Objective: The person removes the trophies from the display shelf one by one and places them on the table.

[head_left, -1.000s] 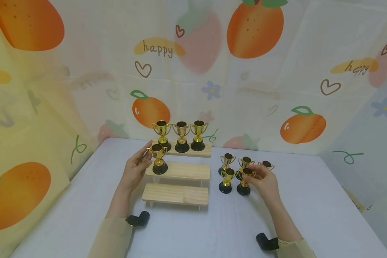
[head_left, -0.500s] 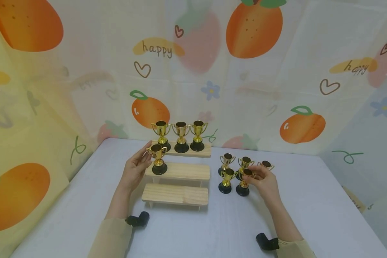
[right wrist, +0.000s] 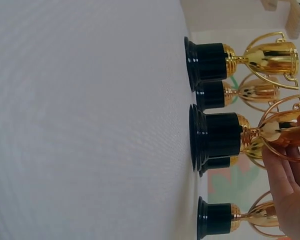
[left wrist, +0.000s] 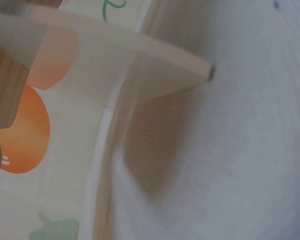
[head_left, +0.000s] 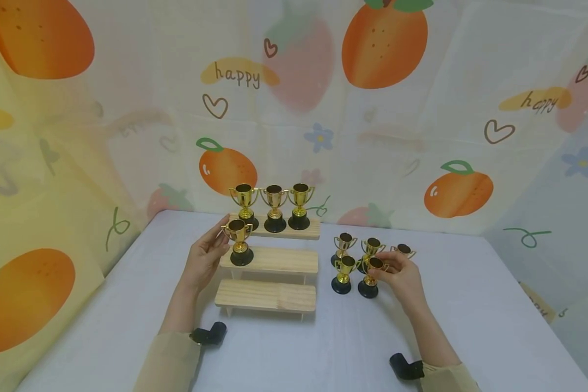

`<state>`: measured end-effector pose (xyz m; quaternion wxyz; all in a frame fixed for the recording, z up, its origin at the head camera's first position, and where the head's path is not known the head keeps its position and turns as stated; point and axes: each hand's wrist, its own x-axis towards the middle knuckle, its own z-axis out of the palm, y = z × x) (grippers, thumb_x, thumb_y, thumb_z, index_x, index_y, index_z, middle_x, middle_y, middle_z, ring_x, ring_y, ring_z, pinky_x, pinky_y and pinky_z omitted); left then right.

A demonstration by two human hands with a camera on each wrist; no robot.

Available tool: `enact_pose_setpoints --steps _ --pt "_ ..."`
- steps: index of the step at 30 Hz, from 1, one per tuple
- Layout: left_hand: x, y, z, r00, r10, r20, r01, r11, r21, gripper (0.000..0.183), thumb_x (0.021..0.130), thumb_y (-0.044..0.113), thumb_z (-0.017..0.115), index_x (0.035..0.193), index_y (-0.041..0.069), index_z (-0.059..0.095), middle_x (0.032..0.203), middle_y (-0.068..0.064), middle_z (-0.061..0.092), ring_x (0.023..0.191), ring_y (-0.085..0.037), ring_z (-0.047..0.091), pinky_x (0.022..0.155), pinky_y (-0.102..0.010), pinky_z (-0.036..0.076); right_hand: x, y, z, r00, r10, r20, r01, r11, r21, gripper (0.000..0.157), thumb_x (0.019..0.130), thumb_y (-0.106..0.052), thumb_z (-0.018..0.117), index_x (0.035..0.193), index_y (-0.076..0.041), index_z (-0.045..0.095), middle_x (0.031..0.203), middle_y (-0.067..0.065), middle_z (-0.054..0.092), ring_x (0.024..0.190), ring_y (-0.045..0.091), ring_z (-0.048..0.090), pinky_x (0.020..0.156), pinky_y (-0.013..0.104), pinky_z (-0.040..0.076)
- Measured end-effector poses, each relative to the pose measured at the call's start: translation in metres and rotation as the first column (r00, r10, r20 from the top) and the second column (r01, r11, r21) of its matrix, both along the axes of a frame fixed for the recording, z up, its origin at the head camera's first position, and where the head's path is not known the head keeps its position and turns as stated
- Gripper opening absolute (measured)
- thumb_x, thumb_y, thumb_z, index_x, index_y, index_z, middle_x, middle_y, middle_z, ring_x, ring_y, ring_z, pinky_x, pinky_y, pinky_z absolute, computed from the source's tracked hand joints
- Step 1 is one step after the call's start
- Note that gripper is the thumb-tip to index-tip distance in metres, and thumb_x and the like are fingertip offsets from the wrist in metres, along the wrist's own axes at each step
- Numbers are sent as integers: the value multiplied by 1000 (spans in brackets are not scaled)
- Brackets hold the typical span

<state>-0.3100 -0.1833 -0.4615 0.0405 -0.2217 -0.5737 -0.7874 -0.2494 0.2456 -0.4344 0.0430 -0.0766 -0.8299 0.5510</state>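
Note:
My left hand (head_left: 206,257) is at the left end of a wooden three-step stand. Its thumb and fingers appear to hold the left side of a gold trophy cup (head_left: 238,231), whose black base is over the middle step (head_left: 284,260). Which fingers touch the cup is partly hidden, and the left wrist view shows only the stand's light parts (left wrist: 180,62) and the tabletop. On the right, my right hand (head_left: 402,276) pinches a copper-gold trophy (right wrist: 277,127) by its cup. That trophy leans slightly in the head view, its base at or close to the table.
Three trophies (head_left: 274,204) line the top step. The front step (head_left: 264,295) is bare wood. Several more stand close around my right hand, among them a yellow-gold trophy (head_left: 343,275) and one farther right (head_left: 404,250). A fruit-print cloth (head_left: 382,136) hangs behind the white table (head_left: 284,354).
The base of the trophy in my right hand has shifted slightly left, so the trophy leans a little. My left hand and its trophy stay in place. The head view drifts slightly.

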Motion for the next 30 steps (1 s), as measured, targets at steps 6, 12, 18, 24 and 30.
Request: enact_pose_setpoints --steps 6,12,18,24,30 --pt "0 0 0 1000 -6 -12 6 1000 11 64 93 -18 45 151 -10 20 150 18 47 131 7 50 112 -13 41 0 0 0 1000 4 -14 -4 1000 12 47 82 -14 79 125 -3 62 129 10 61 90 -11 57 82 7 49" --pt "0 0 0 1000 -8 -11 8 1000 13 65 93 -17 46 151 -10 20 155 13 43 132 7 50 113 -14 40 0 0 0 1000 -1 -6 1 1000 29 46 82 -13 79 124 -5 62 128 7 61 94 -8 56 85 9 49" --pt "-1 0 -1 1000 -13 -8 13 1000 16 65 93 -17 47 151 -10 20 157 11 41 132 6 50 113 -14 40 0 0 -1 1000 4 1 -4 998 65 48 82 -14 79 126 -6 62 132 11 61 99 -7 54 93 15 46" --pt "-1 0 -1 1000 -6 -4 6 1000 9 65 93 -17 47 152 -9 20 159 7 38 132 7 50 113 -14 40 0 -1 -1 1000 10 3 -10 997 71 48 82 -14 78 127 -7 62 131 11 63 96 -12 53 91 12 45" --pt "-1 0 0 1000 -4 10 4 1000 5 65 93 -16 47 152 -9 20 162 4 34 132 8 50 113 -14 40 1 -1 -1 1000 16 -4 -16 998 65 49 82 -16 79 127 -8 62 130 13 64 95 -14 54 89 9 46"
